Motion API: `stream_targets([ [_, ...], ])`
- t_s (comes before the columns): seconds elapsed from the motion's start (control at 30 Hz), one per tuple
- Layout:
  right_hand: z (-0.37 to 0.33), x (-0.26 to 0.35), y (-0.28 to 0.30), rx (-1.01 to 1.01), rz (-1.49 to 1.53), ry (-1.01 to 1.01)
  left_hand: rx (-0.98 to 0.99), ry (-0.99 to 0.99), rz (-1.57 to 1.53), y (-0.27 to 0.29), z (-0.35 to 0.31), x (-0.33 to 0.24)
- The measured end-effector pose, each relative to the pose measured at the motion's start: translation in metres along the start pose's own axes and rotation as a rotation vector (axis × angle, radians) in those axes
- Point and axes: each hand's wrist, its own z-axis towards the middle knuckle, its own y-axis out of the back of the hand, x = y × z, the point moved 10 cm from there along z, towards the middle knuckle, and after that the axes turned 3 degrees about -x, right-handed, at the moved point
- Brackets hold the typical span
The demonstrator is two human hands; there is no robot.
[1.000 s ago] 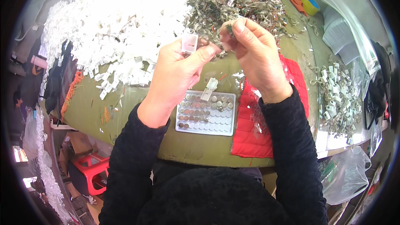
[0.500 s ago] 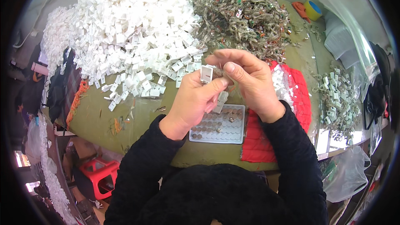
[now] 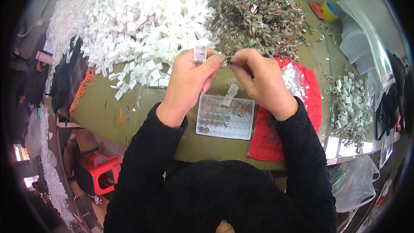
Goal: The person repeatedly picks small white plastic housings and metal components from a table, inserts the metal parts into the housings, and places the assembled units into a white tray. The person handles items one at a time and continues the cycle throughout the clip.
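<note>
Brought lower toward frame centre: left hand fingers pinched small white plastic clip, right hand fingers closed on thin metal piece.

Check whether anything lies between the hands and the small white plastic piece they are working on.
Nothing visible does. The left hand already pinches the small white plastic piece at its fingertips, and the right hand meets it there, above the clear tray of round button cells on the green table.
</note>
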Motion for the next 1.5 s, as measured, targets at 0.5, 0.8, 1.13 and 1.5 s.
stream_targets([
  [0.5,-0.002,0.005,-0.008,0.005,-0.078,0.143,0.088,0.062,0.143,0.003,0.008,0.005],
  [0.8,-0.006,0.013,-0.011,0.003,-0.193,0.2,-0.027,-0.231,0.522,0.005,0.003,-0.013],
  [1.13,-0.006,0.019,-0.008,0.063,-0.309,0.247,0.011,0.138,-0.115,-0.001,0.004,0.02],
  [1.5,-0.016,-0.031,-0.013,-0.029,0.847,-0.692,0.219,0.114,-0.584,-0.034,0.0,0.021],
])
